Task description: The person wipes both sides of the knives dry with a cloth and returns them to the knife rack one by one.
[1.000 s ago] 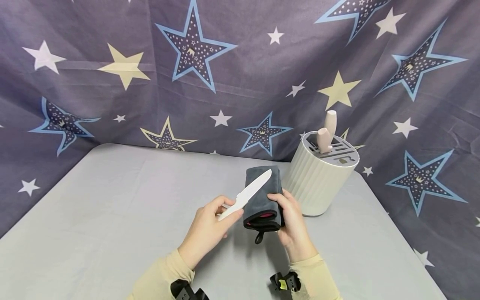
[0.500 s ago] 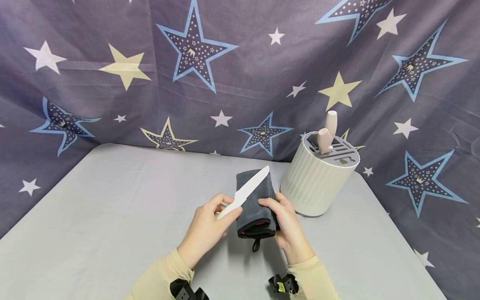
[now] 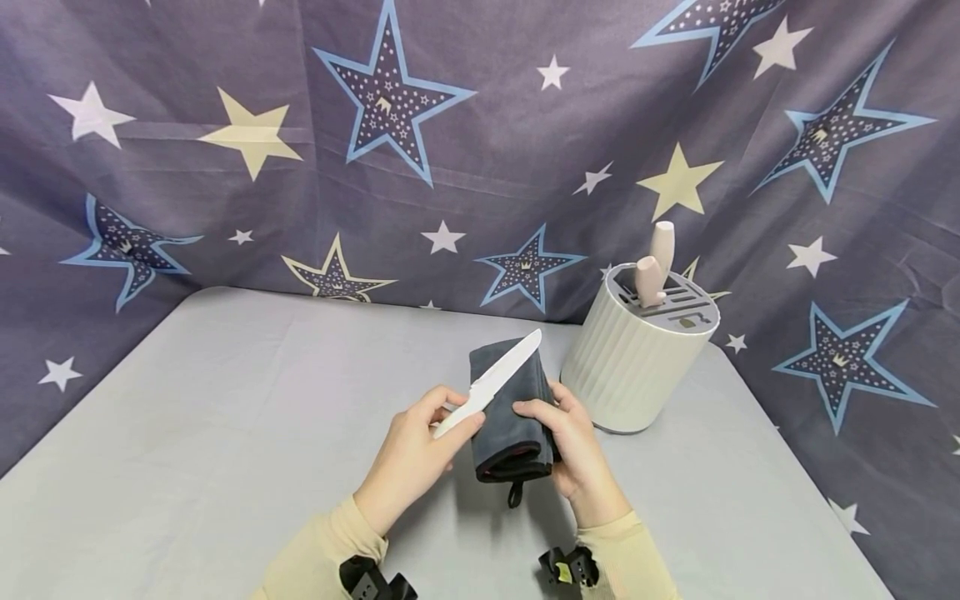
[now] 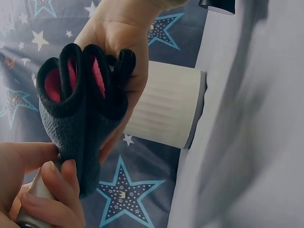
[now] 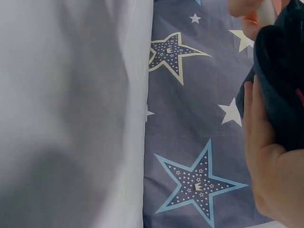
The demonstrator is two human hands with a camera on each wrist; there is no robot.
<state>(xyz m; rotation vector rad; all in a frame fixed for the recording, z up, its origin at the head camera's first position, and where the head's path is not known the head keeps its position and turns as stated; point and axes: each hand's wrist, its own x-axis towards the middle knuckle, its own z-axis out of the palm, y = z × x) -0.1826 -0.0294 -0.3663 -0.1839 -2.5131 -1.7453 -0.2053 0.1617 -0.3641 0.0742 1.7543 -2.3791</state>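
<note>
A white knife is pinched at its handle by my left hand, its blade slanting up and right across a folded dark grey cloth. My right hand grips that cloth from the right, thumb on its upper face. In the left wrist view the cloth shows black-edged folds, a pink inside and a black loop; the left fingers close round the pale handle beside it. The right wrist view catches the right hand under the cloth, with part of the left hand at the top.
A cream ribbed knife block stands right of the hands, two pale pink handles rising from its slotted grey top. All is over a light grey table, backed by a star-printed curtain.
The cloth and right hand have shifted slightly left and toward me, the cloth tilting a little. Both hands keep their hold; over the last half second the knife and cloth barely move.
</note>
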